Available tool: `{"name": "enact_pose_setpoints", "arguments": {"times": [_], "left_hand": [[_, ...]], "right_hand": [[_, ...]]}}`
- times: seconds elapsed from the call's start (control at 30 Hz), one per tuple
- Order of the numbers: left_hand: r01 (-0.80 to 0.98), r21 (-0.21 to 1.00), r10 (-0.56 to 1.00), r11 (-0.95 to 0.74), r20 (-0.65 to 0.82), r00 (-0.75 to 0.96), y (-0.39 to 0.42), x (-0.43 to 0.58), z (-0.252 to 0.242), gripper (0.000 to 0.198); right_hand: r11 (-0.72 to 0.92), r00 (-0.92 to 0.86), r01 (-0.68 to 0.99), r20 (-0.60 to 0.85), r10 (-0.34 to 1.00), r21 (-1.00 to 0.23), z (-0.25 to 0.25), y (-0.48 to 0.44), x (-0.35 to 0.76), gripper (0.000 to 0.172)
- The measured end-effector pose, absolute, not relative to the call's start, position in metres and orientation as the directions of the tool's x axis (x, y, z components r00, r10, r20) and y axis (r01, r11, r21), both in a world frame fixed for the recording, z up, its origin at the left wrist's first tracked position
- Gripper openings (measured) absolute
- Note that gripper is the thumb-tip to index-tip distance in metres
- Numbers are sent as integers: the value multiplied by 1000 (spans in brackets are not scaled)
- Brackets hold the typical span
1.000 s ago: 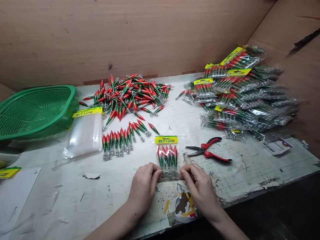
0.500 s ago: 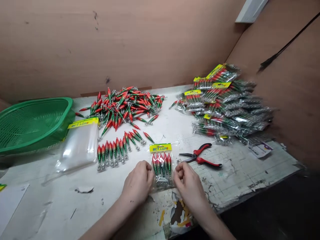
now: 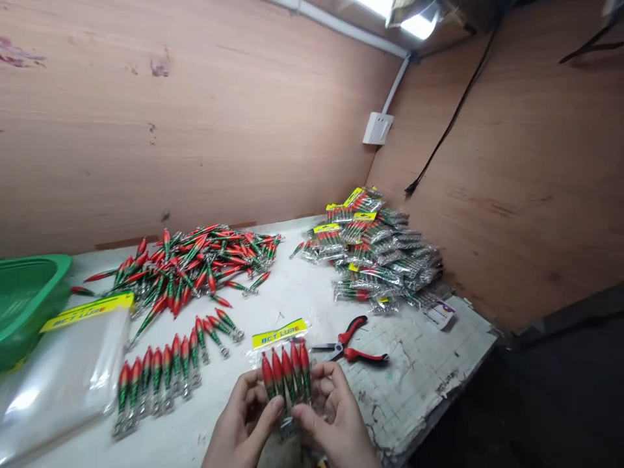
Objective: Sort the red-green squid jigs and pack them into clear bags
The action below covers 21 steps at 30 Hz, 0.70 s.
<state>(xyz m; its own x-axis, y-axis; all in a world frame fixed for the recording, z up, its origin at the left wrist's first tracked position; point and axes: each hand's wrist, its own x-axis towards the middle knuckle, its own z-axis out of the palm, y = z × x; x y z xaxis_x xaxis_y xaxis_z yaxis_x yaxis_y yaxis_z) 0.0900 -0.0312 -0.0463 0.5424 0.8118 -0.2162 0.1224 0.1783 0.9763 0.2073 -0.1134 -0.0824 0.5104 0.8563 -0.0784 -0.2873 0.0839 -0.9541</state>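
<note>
Left hand [image 3: 248,419] and right hand [image 3: 336,413] pinched the pack [image 3: 287,370]. Probably final straightening; next move likely called for release onto far-right pile [image 3: 380,257].

Left fingers [image 3: 266,421] and right fingers [image 3: 308,419] hold bagged lures [image 3: 286,372].

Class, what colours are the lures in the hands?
The lures shade from red to green, clearest in head view.
</note>
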Motion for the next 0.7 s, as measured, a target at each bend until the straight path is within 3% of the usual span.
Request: {"name": "enact_pose_setpoints", "arguments": {"times": [0.3,0.47,0.53,0.6,0.7], "left_hand": [[78,958,732,276,-262,629,-26,94,-35,47],[60,966,738,252,-232,633,-26,83,-39,39],[111,981,761,156,-191,620,-23,74,-40,37],[219,974,800,-60,-84,594,-17,67,-41,35],[368,803,783,-469,186,594,-8,65,-45,32]], "right_hand": [[32,402,-351,-120,908,-936,-64,-114,210,41],[-21,319,-504,-208,925,-863,-50,-117,212,36],[-19,346,-561,-255,903,-828,-47,-121,219,36],[-20,374,-598,-301,877,-801,-45,-127,229,35],[-33,392,-634,-358,847,-773,-45,-135,248,35]]}}
